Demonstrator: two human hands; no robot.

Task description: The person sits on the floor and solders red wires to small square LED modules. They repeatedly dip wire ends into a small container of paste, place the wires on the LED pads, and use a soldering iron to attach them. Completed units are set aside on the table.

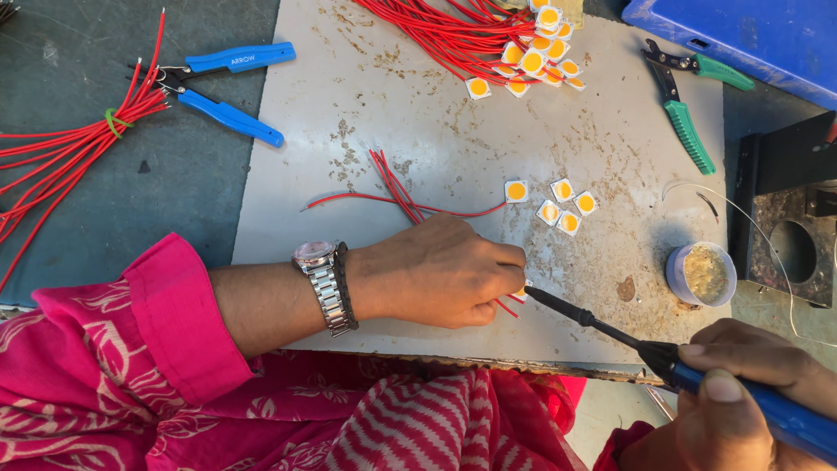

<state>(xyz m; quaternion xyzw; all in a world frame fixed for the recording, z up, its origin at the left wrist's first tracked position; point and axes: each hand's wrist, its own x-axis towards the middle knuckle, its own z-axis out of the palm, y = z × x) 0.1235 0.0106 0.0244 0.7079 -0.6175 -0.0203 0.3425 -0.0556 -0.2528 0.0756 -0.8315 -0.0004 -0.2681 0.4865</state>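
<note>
The grey counter (pixel 418 113) leaves open room between the left hand (pixel 440 272) and the red wire bundle (pixel 436 30) at its far edge. That hand's grip pinches a small square chip (pixel 520 294) near the counter's front edge, mostly hidden. The right hand (pixel 741 392), cut off at the frame's corner, wraps a blue soldering iron (pixel 610 331), whose tip touches the chip.

We saw a scuffed, stained matt metal sheet (pixel 418 131), glossy red plastic-sheathed wires (pixel 427 30), a polished steel wristwatch (pixel 327 283), printed pink cloth sleeve (pixel 131 349), and smooth blue plastic-handled soldering iron (pixel 697 379).
</note>
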